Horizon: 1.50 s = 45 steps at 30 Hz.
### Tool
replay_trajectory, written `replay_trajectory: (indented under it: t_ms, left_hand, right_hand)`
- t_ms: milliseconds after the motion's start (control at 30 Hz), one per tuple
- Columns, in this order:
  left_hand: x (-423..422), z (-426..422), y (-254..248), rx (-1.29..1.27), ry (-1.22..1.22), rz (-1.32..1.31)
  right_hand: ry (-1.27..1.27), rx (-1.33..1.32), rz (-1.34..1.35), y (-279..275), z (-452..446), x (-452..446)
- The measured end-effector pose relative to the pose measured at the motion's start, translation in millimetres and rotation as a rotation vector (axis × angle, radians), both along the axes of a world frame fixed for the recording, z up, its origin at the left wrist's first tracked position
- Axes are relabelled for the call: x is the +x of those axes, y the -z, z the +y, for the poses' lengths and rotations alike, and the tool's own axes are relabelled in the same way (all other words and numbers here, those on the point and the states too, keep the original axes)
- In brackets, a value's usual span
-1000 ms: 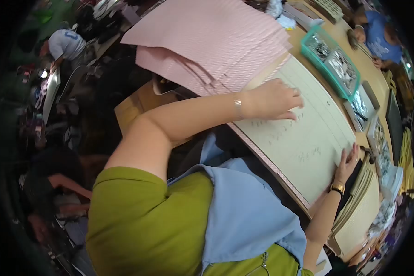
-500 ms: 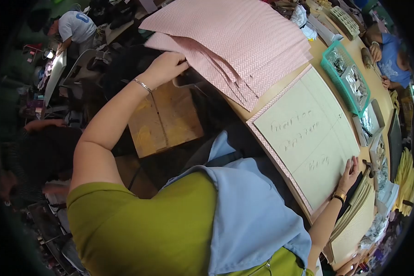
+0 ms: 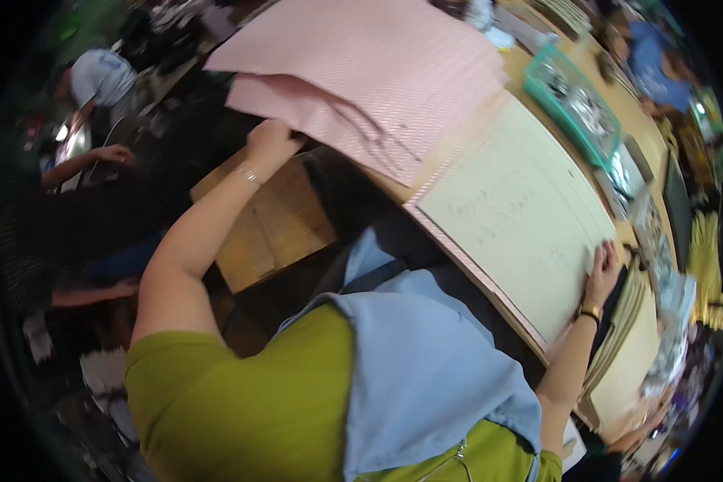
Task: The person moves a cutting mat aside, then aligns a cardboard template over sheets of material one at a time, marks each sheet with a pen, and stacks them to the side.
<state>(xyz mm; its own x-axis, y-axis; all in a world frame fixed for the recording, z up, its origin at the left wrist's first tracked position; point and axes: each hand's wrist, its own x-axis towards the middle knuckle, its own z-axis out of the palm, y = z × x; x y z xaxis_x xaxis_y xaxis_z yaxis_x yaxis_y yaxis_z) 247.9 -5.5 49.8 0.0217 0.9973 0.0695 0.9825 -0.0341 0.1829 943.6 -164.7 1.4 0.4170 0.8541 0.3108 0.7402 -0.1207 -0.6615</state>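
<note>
My left hand (image 3: 271, 146) is closed beside the table's near edge, just below the stack of pink patterned sheets (image 3: 361, 60); what its fingers hold, if anything, is hidden. On the table lies a pale cream pattern board (image 3: 514, 213) with faint handwriting, over a pink patterned sheet whose border (image 3: 450, 245) shows along the near side. My right hand (image 3: 602, 269) rests on the board's right end, fingers extended and touching its edge. Motion blur softens the view.
Beyond the board are a green basket (image 3: 574, 104) of small packets and a tray (image 3: 625, 177). Right of my right hand stand stacked cream sheets (image 3: 622, 345). A wooden stool (image 3: 277, 233) is below my left hand. Other people work at left and far right.
The view has swung, so the table appears shifted left. My left hand looks more tightly curled. My right hand stays at the board's end. At left, a co-worker's arm now reaches out.
</note>
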Motion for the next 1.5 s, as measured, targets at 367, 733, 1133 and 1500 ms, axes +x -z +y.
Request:
replay_trajectory:
  t_ms: [367, 733, 1133, 1500]
  left_hand:
    - [92.2, -34.3, -178.0, 0.559, 1.006, -0.204]
    - [326.3, 5.4, -94.2, 0.146, 1.109, -0.621]
    - [362.9, 27.6, -60.1, -0.178, 0.934, 0.314]
    - [366.0, 26.9, -60.1, -0.199, 0.924, 0.337]
  right_hand:
    - [-0.234, 0.275, 0.078, -102.8, 16.9, -144.1]
    - [-0.297, 0.141, 0.146, -103.5, 46.3, -201.0]
    - [-0.008, 0.148, 0.403, -56.5, 131.0, -111.7]
    - [-0.014, 0.035, 0.112, -71.0, 127.5, -123.1]
